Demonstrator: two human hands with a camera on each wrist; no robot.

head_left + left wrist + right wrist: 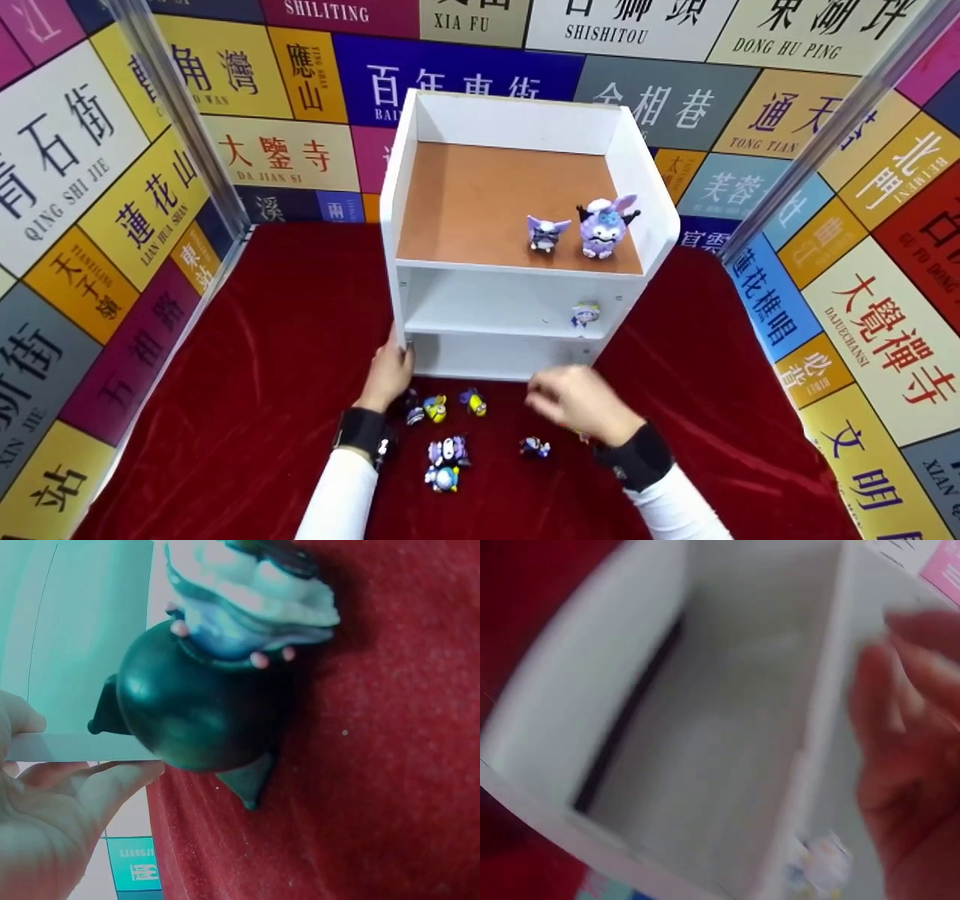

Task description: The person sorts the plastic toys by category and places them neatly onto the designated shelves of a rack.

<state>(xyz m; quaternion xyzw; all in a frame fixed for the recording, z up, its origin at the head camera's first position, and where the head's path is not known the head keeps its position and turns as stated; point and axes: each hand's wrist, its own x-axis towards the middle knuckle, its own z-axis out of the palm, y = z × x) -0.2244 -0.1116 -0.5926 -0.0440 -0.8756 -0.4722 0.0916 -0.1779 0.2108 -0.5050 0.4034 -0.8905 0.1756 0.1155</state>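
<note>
My left hand (388, 373) grips the left side panel of a white shelf unit (480, 298) near its base. In the left wrist view, thumb and fingers (112, 784) lie on either side of the panel's edge. A figurine with a round black head (202, 701) is close beside that hand. My right hand (576, 401) is in front of the unit's lowest compartment, fingers loosely bent, nothing visible between them. It is blurred in the right wrist view, near a small white figurine (826, 866) on the middle shelf.
A small purple-eared figurine (544, 234) and a larger fluffy purple one (602, 229) stand on the brown top shelf. Several figurines lie on the red cloth (300, 300), including a yellow one (474, 402), a purple-and-black one (448, 450) and a dark one (535, 447).
</note>
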